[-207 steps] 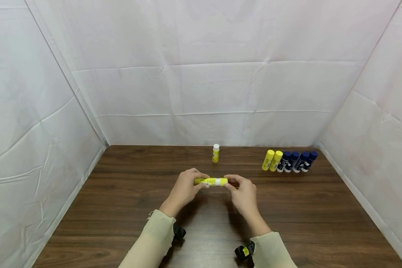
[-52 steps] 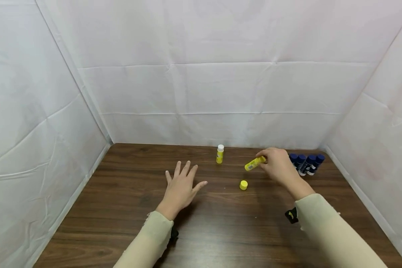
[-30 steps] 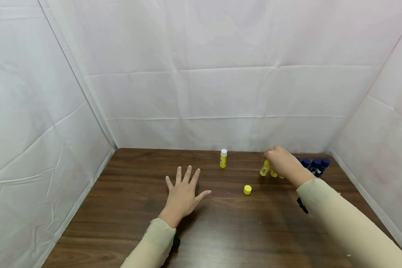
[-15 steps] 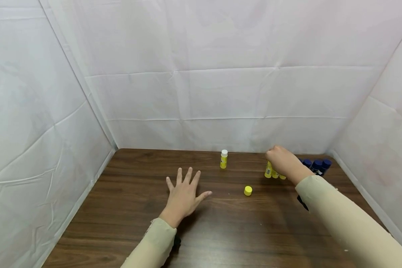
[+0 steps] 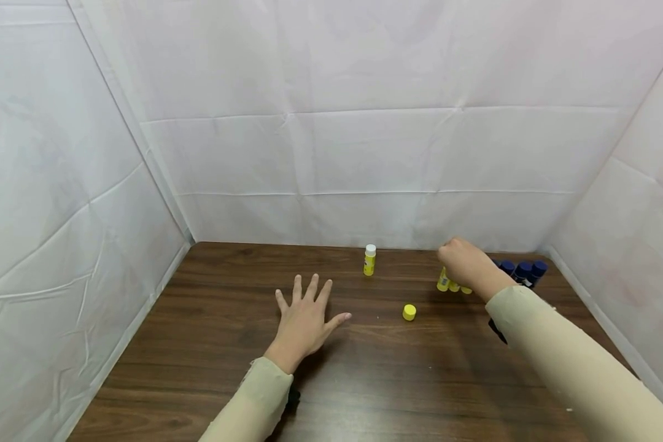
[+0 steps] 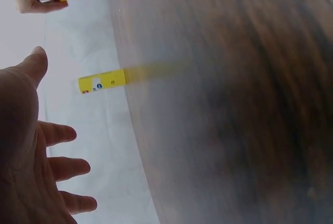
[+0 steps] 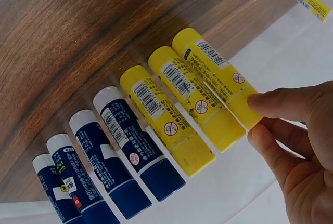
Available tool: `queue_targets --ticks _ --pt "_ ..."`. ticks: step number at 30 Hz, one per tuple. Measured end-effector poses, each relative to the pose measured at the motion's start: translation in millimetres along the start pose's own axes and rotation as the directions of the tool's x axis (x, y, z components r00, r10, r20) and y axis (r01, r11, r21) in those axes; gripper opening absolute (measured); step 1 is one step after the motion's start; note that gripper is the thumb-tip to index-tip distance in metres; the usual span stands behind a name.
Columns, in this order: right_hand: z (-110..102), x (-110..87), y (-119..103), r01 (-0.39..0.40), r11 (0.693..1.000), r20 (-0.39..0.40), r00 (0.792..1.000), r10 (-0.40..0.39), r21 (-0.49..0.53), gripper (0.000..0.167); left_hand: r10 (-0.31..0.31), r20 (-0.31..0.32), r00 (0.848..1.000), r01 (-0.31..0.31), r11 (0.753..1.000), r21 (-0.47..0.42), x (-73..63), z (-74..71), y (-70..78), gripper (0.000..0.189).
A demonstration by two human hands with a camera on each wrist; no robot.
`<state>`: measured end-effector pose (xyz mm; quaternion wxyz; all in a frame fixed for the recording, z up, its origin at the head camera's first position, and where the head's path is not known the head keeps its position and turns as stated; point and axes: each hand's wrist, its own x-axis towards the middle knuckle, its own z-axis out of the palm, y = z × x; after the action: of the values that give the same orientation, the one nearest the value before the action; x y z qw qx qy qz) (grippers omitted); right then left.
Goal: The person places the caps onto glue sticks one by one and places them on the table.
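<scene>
My left hand (image 5: pixel 302 322) hovers palm down over the table with its fingers spread and straight, holding nothing. At the back right, my right hand (image 5: pixel 466 265) pinches the cap end of an upright yellow glue stick (image 7: pixel 213 68) between thumb and fingertips, as the right wrist view shows. That stick stands at the end of a row, close beside two more yellow glue sticks (image 7: pixel 192 99). Behind the middle of the table, a yellow glue stick with a white top (image 5: pixel 369 263) stands upright without its cap. A loose yellow cap (image 5: pixel 409 312) sits on the table between the hands.
Several dark blue glue sticks (image 7: pixel 135 135) continue the row to the right, partly hidden by the right hand in the head view. White cloth walls (image 5: pixel 331 153) enclose the back and sides of the brown wooden table (image 5: pixel 376 380).
Both hands first held a yellow glue stick together. The right hand then carried it right and stood it at the row's left end, still pinching it. The left hand released it and spread out.
</scene>
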<state>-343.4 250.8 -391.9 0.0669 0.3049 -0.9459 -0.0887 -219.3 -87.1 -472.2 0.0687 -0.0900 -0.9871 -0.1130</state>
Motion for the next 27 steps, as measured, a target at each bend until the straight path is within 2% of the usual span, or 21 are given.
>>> queue_targets --ticks 7,12,17,20,22,24,27 --pt "0 -3.3 -1 -0.009 1.000 -0.008 1.000 0.009 -0.001 0.009 0.003 -0.007 1.000 -0.003 1.000 0.000 1.0 2.3 1.6 0.088" --pt "-2 -3.9 -6 -0.032 0.999 -0.030 0.999 0.032 0.015 0.023 0.005 -0.013 1.000 -0.005 1.000 -0.010 2.0 1.7 2.0 0.088" --pt "-9 -7.5 -16 -0.044 0.999 -0.105 0.993 0.047 0.033 0.028 0.006 -0.017 1.000 -0.007 0.999 -0.038 3.7 -0.1 3.1 0.087" --pt "-13 -13.5 -28 -0.050 0.998 -0.184 0.982 0.054 0.026 0.043 0.006 -0.026 1.000 -0.007 0.999 -0.037 4.3 0.1 3.4 0.088" --pt "-14 -18.6 -41 -0.085 0.996 -0.226 0.970 0.091 0.038 0.054 0.002 -0.033 0.999 -0.003 0.999 -0.033 4.4 0.8 3.7 0.088" --pt "-13 -24.1 -57 -0.140 0.988 -0.234 0.960 0.152 0.064 0.064 -0.002 -0.035 0.999 0.001 1.000 -0.029 4.6 1.3 4.4 0.089" --pt "-9 -31.5 -82 -0.233 0.964 -0.182 0.950 0.253 0.128 0.077 0.002 -0.043 0.999 -0.004 0.999 -0.039 5.8 0.9 6.3 0.089"
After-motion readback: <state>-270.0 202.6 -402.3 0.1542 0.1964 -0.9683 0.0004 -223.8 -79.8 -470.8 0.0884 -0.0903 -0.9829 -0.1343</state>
